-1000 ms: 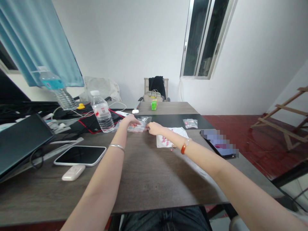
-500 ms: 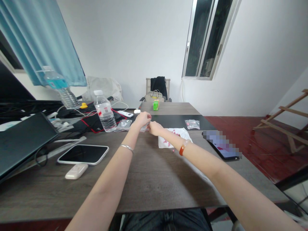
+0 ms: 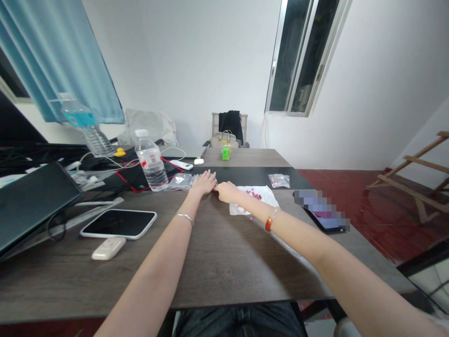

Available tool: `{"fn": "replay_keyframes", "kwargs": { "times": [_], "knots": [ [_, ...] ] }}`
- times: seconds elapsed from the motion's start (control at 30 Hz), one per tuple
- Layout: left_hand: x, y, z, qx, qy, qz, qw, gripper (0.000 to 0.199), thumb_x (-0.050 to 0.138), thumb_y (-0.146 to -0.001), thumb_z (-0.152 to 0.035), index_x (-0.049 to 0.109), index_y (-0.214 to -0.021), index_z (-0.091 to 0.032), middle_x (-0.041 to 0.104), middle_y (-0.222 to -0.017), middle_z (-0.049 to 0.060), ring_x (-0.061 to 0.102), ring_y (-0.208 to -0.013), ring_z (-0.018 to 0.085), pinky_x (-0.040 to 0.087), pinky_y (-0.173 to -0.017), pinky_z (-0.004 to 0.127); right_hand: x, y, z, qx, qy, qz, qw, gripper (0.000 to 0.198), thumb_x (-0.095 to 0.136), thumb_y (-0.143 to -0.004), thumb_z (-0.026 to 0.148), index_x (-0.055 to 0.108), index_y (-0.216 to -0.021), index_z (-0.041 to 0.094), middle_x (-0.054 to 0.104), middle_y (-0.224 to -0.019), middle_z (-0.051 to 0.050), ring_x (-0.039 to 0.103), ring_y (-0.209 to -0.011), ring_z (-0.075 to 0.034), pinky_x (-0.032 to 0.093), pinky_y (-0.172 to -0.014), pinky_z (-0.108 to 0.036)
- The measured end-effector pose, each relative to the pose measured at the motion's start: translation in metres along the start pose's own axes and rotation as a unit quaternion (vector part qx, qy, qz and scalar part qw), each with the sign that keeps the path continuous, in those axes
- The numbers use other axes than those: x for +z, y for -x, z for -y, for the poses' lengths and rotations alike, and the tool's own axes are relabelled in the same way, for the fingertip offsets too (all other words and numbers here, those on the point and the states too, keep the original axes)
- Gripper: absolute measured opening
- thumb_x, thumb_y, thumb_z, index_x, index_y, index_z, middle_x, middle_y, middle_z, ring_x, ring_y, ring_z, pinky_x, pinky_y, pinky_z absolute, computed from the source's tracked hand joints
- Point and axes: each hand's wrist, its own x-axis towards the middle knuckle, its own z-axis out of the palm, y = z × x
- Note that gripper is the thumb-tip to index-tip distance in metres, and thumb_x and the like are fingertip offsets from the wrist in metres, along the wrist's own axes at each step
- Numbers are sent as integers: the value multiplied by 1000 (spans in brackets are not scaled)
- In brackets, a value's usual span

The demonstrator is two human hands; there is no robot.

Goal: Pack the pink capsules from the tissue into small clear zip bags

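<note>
My left hand lies flat with its fingers stretched out, pressing on clear plastic bags on the table. Beside it, almost touching its fingertips, my right hand is closed in a pinch. What sits between the right fingertips is too small to make out. Just right of that hand, partly behind the wrist, a white paper sheet carries several small pink pieces. One loose pink piece rests on the table in front of the sheet.
A water bottle stands left of my hands. Nearer are a tablet-like device, a white case and a laptop. A small clear bag and a phone lie right; a green object stands farther back.
My left hand has gone from pinching, raised fingers to lying flat and spread on the plastic bags. The right hand stays closed and has shifted slightly lower.
</note>
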Motion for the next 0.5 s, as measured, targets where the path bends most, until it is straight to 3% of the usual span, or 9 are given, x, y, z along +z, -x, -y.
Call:
{"fn": "replay_keyframes", "kwargs": {
  "times": [0.5],
  "knots": [
    [12, -6, 9, 26, -25, -20, 999, 55, 17, -96, -34, 22, -149, -18, 23, -155, 11, 19, -144, 26, 24, -110, 53, -5, 2, -8, 0, -45, 19, 999, 48, 46, -80, 6, 61, -124, 18, 62, -125, -14, 60, -114, -25, 46, -92, -35]
  ]
}}
